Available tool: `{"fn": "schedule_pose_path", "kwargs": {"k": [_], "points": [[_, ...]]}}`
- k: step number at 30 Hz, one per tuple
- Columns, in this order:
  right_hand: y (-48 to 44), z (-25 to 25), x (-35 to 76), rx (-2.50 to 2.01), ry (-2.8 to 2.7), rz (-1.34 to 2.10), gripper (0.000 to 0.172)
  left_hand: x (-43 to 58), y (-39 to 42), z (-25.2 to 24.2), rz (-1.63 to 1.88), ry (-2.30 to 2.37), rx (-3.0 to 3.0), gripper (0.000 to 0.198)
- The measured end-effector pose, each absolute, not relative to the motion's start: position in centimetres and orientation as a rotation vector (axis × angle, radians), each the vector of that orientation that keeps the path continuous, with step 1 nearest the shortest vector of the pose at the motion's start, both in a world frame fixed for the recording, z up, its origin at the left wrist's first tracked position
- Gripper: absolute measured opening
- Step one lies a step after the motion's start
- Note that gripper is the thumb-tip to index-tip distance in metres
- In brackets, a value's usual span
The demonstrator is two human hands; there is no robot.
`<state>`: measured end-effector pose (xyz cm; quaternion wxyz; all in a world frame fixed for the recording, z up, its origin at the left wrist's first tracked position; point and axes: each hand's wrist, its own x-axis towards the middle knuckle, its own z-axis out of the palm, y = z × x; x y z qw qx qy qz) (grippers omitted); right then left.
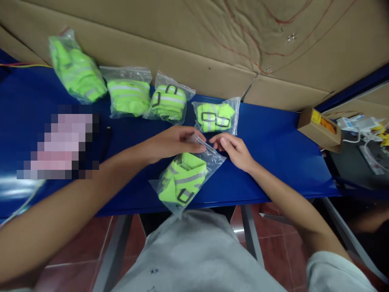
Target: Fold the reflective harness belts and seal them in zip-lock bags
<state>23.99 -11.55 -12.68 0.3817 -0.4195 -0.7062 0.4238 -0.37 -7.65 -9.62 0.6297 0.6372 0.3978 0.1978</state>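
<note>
A clear zip bag (215, 155) with a folded neon-yellow reflective belt or vest (185, 178) inside lies at the front of the blue table. Grey stripes and a black buckle show through the plastic. My left hand (182, 142) grips the bag's upper edge, thumb over the plastic and fingers behind it. Just right of the bag's zip edge is my right hand (234, 150), its fingers loosely curled and thumb apart, with nothing visible in them. Whether its fingertips touch the plastic is hard to tell.
Bagged neon pieces stand along the back: a left bag (79, 73), a second (129, 95), a third (170, 101) and a right one (215, 117). A pixelated object (60, 142) lies left on the blue table (273, 142). An open cardboard box (317, 129) sits at right.
</note>
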Motion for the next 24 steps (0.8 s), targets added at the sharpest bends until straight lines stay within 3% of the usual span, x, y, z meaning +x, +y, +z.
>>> {"fn": "schedule_pose_path", "kwargs": {"k": [4, 9, 15, 21, 24], "points": [[-10.1, -13.4, 24.5, -0.994, -1.819, 1.085, 0.048, -0.6, -8.4, -11.1, 0.876, 0.924, 1.167, 0.037], [-11.0, -13.2, 25.1, -0.944, -1.888, 1.161, 0.017, -2.1, -7.9, -12.2, 0.698, 0.8, 1.047, 0.035], [-11.0, -13.0, 25.7, -1.035, -1.758, 1.311, 0.02, -2.7, -7.1, -12.2, 0.601, 0.875, 0.911, 0.025], [-11.4, -13.0, 25.2, -1.091, -1.714, 1.303, 0.008, -2.3, -7.6, -11.6, 0.689, 0.881, 0.754, 0.041], [-11.6, -13.0, 24.8, -1.086, -1.667, 1.25, 0.011, -2.0, -7.9, -11.4, 0.648, 0.897, 0.775, 0.053]]}}
